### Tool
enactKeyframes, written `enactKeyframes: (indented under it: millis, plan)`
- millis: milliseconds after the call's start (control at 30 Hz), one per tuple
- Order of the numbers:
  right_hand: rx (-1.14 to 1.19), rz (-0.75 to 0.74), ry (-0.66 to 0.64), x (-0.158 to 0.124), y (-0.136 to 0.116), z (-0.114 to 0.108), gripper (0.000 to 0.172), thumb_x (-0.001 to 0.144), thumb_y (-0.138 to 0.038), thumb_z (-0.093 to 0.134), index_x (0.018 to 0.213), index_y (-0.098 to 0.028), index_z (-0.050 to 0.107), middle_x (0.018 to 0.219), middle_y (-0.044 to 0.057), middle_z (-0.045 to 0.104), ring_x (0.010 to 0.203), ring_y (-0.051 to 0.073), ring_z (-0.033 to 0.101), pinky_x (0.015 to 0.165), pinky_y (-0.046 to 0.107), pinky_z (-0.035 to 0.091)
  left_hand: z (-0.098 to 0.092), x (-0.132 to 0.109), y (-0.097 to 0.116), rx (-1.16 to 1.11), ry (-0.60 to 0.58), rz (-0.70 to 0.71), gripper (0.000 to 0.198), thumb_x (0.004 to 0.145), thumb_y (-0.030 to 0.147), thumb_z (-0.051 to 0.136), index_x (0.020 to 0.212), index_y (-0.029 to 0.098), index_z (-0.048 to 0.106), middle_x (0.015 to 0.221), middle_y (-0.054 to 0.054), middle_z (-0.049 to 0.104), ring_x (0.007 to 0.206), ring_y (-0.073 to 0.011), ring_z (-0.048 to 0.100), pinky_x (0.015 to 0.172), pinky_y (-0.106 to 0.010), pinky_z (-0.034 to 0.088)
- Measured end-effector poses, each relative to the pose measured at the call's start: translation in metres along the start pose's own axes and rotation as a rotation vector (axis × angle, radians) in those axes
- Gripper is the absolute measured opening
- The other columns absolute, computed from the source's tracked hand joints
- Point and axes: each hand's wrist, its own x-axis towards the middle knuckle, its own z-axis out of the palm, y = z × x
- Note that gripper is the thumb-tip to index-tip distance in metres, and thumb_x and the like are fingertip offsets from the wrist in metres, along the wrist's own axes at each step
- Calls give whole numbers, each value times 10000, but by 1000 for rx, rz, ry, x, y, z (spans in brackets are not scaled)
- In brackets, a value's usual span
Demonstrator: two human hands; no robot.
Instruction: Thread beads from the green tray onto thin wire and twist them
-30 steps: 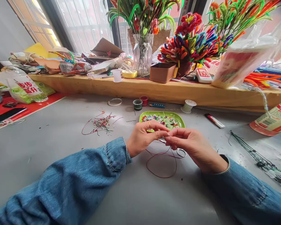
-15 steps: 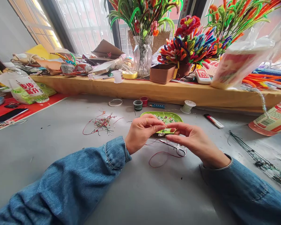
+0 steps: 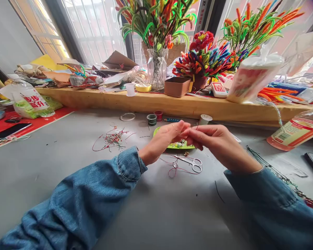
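Note:
My left hand [image 3: 167,137] and my right hand [image 3: 214,140] meet at the fingertips above a green tray [image 3: 181,146] of small beads. The right thumb and fingers pinch a thin dark cord. Left fingertips press together at the same spot, with the thumb on top; the cord between them is mostly hidden. A strand runs down from the fingers to a reddish loop hanging near the scissors [image 3: 197,165], which lie on the grey table. Both hands cover much of the tray.
Spools of dark green thread [image 3: 151,120], red thread [image 3: 158,115] and white thread [image 3: 205,119] stand behind the tray. Cord scraps [image 3: 114,138] lie left. A bottle [image 3: 297,132] and a bundle of dark beaded cords [image 3: 273,168] are at right. A crowded ledge [image 3: 106,100] runs behind.
My right hand has closed to a pinch and come against the left. The left hand has turned, with its fingers reaching further right. A dark cord piece now shows near the right sleeve. The view shifted slightly.

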Motion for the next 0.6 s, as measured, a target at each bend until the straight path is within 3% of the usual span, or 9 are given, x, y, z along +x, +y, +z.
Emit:
enactKeyframes:
  millis: [67, 167, 267, 333, 400, 600]
  plan:
    - [107, -33, 102, 4, -1, -10, 202, 761, -339, 502, 759, -185, 632, 658, 4, 581, 536, 67, 434, 500, 202, 339, -1, -1, -6, -87, -137, -135, 431, 780, 460, 380, 933, 118, 593, 789, -77, 625, 749, -139, 577, 781, -325, 415]
    - [237, -32, 292, 9, 3, -32, 195, 757, -347, 500, 804, -196, 614, 749, 14, 614, 545, 56, 473, 506, 195, 363, -4, -4, -12, -26, -204, -207, 308, 732, 378, 514, 840, 108, 616, 701, -55, 622, 687, -118, 577, 760, -289, 420]
    - [265, -12, 482, 13, 11, -60, 195, 750, -328, 506, 872, -198, 585, 1014, 65, 593, 740, 95, 554, 513, 198, 378, -9, -5, -14, -22, -182, -232, 240, 708, 335, 556, 768, 111, 618, 665, -38, 615, 658, -106, 578, 744, -272, 425]
    - [241, -24, 593, 15, 18, -77, 232, 761, -311, 484, 941, -186, 560, 1166, 100, 510, 935, 140, 535, 522, 204, 383, -12, -5, -13, -72, -159, -238, 223, 711, 323, 554, 740, 110, 610, 670, -40, 617, 659, -113, 586, 758, -288, 427]
    - [190, -36, 715, 16, 26, -91, 282, 767, -318, 466, 998, -170, 534, 1216, 134, 463, 1038, 175, 493, 543, 220, 392, -16, -4, -13, -119, -146, -236, 215, 708, 315, 556, 723, 105, 601, 685, -49, 622, 664, -125, 592, 769, -309, 427]
    - [-41, -94, 976, 20, 45, -119, 390, 812, -352, 350, 1127, -140, 438, 1265, 194, 383, 1102, 235, 439, 637, 289, 404, -22, -3, -16, -142, -111, -223, 217, 690, 311, 571, 708, 98, 604, 712, -63, 637, 686, -147, 601, 786, -314, 411]
